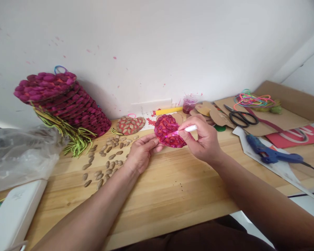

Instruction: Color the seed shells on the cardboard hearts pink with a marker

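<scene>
My left hand (144,150) pinches the lower left edge of a heart-shaped piece covered in magenta-painted peanuts (167,131), held tilted above the table. In my right hand (202,139) is a paintbrush (190,128) with a white handle, its magenta-stained tip against the peanuts. A clear cup of magenta paint (189,104) stands behind, by the wall. To the left lies another heart-shaped piece with unpainted peanuts (131,125) and a pink loop on top. Loose peanuts (110,164) are scattered on the wood near my left forearm.
A leaning stack of magenta peanut pieces (70,101) with green tassels stands left, beside a plastic bag (21,157) and a white box (18,212). At right are scissors (242,118), cardboard pieces (221,115), colourful cords (252,100) and a blue glue gun (272,151) with its cable.
</scene>
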A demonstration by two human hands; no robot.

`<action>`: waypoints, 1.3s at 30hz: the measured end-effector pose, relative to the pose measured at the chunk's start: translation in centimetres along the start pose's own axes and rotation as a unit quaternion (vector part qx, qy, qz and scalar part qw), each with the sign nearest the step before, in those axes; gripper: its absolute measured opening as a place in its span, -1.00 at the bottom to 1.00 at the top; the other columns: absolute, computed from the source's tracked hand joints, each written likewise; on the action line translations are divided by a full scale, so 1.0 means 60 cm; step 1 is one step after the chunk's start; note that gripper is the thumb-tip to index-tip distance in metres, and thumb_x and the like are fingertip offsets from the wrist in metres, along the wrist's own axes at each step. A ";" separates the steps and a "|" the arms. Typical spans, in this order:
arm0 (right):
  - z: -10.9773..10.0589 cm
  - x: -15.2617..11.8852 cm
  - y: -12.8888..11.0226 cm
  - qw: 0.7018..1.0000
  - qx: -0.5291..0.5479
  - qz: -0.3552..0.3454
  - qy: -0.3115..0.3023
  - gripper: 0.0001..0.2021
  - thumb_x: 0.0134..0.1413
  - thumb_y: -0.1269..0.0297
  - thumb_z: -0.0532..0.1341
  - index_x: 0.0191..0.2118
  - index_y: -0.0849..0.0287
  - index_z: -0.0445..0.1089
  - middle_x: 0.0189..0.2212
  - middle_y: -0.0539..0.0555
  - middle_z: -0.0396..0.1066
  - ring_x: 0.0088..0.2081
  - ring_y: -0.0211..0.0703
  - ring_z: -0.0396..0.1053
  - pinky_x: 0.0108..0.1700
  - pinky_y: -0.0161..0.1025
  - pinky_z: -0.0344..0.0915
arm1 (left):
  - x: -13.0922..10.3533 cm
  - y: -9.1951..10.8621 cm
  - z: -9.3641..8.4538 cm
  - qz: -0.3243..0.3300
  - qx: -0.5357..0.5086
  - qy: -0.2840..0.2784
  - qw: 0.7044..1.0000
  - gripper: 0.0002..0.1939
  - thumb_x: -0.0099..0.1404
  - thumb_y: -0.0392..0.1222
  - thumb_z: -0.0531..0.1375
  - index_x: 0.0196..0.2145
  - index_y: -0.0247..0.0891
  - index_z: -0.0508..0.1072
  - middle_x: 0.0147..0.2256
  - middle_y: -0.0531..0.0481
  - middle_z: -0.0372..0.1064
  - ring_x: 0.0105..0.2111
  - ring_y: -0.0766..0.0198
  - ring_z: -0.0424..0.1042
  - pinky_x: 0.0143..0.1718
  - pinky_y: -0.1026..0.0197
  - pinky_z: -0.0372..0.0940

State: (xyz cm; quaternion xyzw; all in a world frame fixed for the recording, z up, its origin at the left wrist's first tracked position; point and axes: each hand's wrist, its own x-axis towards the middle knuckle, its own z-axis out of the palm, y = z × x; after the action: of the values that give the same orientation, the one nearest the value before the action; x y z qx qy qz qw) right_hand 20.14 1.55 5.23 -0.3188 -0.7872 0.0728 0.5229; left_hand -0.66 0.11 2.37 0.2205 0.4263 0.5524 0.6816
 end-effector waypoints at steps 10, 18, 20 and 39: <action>0.001 0.002 -0.004 1.000 0.004 0.006 -0.006 -0.96 0.28 0.33 0.28 -0.23 0.04 0.43 -0.38 -0.01 0.50 -0.29 -0.10 0.37 -0.16 -0.08 0.29 | 0.003 -0.011 -0.006 0.034 0.011 -0.022 0.999 -0.63 -0.13 -0.37 0.58 -0.30 -0.36 0.69 -0.37 -0.05 0.66 -0.43 0.32 0.60 -0.34 0.35 0.54; 0.001 0.002 0.000 1.000 0.003 0.024 0.005 -0.97 0.28 0.31 0.27 -0.23 0.04 0.43 -0.35 0.00 0.51 -0.26 -0.09 0.39 -0.16 -0.08 0.30 | 0.001 -0.017 -0.010 0.052 0.036 -0.033 0.997 -0.57 -0.15 -0.26 0.61 -0.26 -0.32 0.70 -0.34 -0.05 0.67 -0.40 0.32 0.60 -0.30 0.34 0.53; 0.000 0.003 0.000 1.000 -0.006 0.027 0.003 -0.96 0.29 0.32 0.26 -0.24 0.04 0.42 -0.36 -0.01 0.51 -0.29 -0.11 0.38 -0.17 -0.09 0.29 | 0.002 -0.017 -0.011 0.053 0.039 -0.029 0.997 -0.56 -0.15 -0.25 0.61 -0.25 -0.33 0.70 -0.32 -0.06 0.67 -0.40 0.32 0.60 -0.30 0.33 0.53; 0.008 -0.004 0.004 0.993 0.045 0.103 0.035 -0.98 0.32 0.28 0.25 -0.19 0.05 0.42 -0.25 0.00 0.53 -0.23 -0.15 0.45 -0.11 -0.12 0.35 | 0.003 -0.016 -0.008 0.065 0.042 -0.024 0.997 -0.50 -0.27 -0.17 0.66 -0.31 -0.30 0.70 -0.39 -0.01 0.65 -0.43 0.36 0.57 -0.34 0.38 0.51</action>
State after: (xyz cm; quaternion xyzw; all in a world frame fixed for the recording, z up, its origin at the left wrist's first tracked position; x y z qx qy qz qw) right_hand 19.88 1.71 4.72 -0.3763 -0.7273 0.1505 0.5539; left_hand -0.51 -0.08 1.33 0.2890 0.4174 0.5715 0.6447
